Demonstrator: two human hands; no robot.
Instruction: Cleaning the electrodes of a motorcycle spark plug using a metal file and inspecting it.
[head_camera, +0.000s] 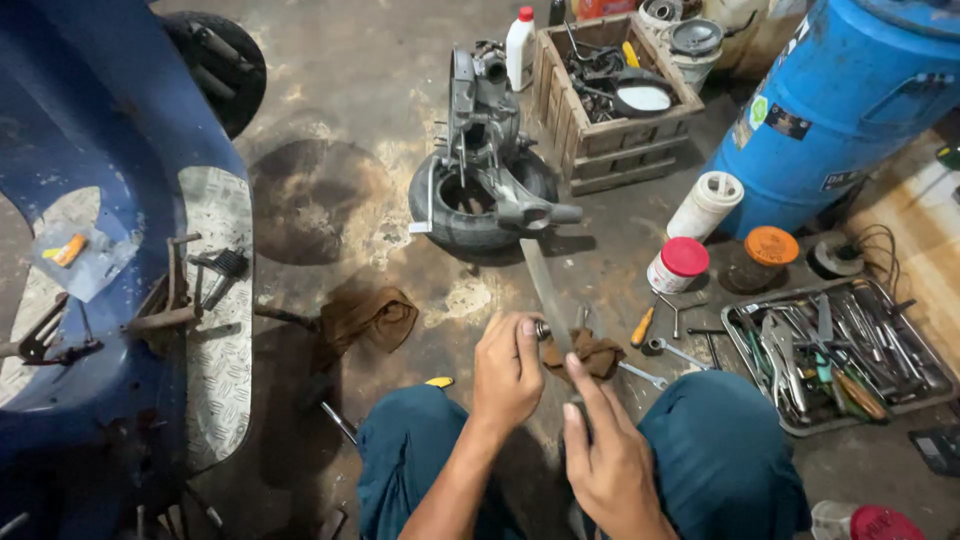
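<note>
Both hands work low between the knees: left hand pinches a small part, right hand presses rag to blade, steadying it.

A long, flat grey metal file angles up and away over the concrete floor, its near end wrapped in a crumpled brown rag.

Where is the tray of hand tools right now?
In the head view the metal tool tray lies on the floor at the right, past the person's right knee, just below the orange-lidded jar and the blue barrel.
</note>
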